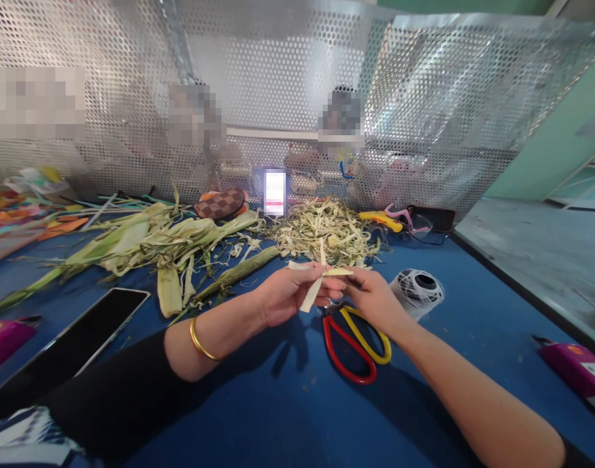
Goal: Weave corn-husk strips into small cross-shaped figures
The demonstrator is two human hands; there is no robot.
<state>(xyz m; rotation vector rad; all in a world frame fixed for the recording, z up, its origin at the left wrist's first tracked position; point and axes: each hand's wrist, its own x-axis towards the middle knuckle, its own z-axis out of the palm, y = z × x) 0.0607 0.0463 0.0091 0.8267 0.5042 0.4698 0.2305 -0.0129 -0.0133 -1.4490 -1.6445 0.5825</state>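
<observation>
My left hand point(292, 292) is closed, pinching pale corn husk strips point(311, 296) between thumb and fingers. The strips cross at the fingertips and stick out several ways, like a small star. My right hand point(375, 296) meets them from the other side, its fingers bent around the end of one strip. Just below both hands, scissors point(360, 379) with one red and one yellow handle lie on the blue table point(258, 416); their blades are mostly hidden. A spool of white thread point(418, 289) stands right of my right hand.
Beyond my hands lies a heap of shredded husk point(321, 234), with whole husks point(151, 237) to its left. A dark phone point(78, 354), a checkered pouch point(220, 204), a lit screen point(275, 192) and yellow-handled tool point(382, 221) lie around. A perforated metal panel point(278, 78) closes off the back.
</observation>
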